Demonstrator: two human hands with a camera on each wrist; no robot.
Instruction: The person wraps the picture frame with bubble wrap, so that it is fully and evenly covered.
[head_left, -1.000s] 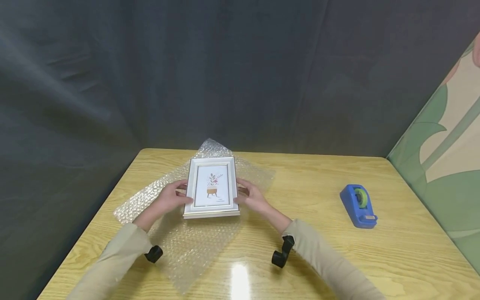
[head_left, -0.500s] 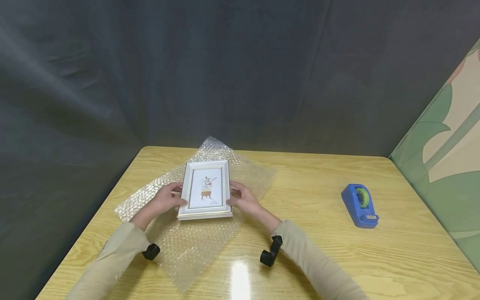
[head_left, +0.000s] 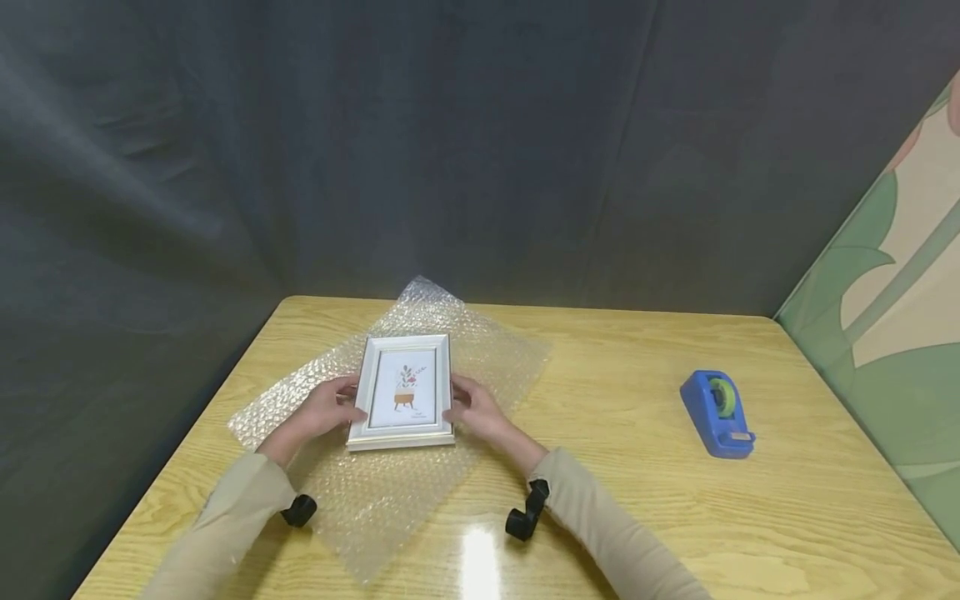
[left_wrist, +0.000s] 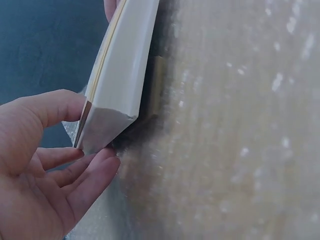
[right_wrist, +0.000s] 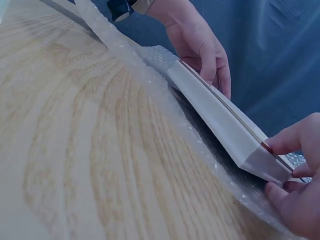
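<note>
A white picture frame [head_left: 403, 392] with a potted-plant print is held face up over a sheet of bubble wrap [head_left: 397, 500]. My left hand [head_left: 324, 408] grips its left side, thumb on the front edge and fingers beneath, as the left wrist view shows of the frame's white side [left_wrist: 117, 75]. On the opposite side my right hand [head_left: 480, 412] pinches the frame in the same way. In the right wrist view a dark gap lies between the frame's underside and the bubble wrap [right_wrist: 185, 130], so at least part of it is off the sheet.
A blue tape dispenser [head_left: 717, 414] with a green roll stands on the right of the wooden table [head_left: 615, 375]. A dark curtain [head_left: 480, 150] hangs behind the table. At the far right is a panel with a leaf pattern [head_left: 900, 333].
Both hands have carried the picture frame to the left and nearer to me, over the bubble wrap. The wrap and the tape dispenser have stayed in place.
</note>
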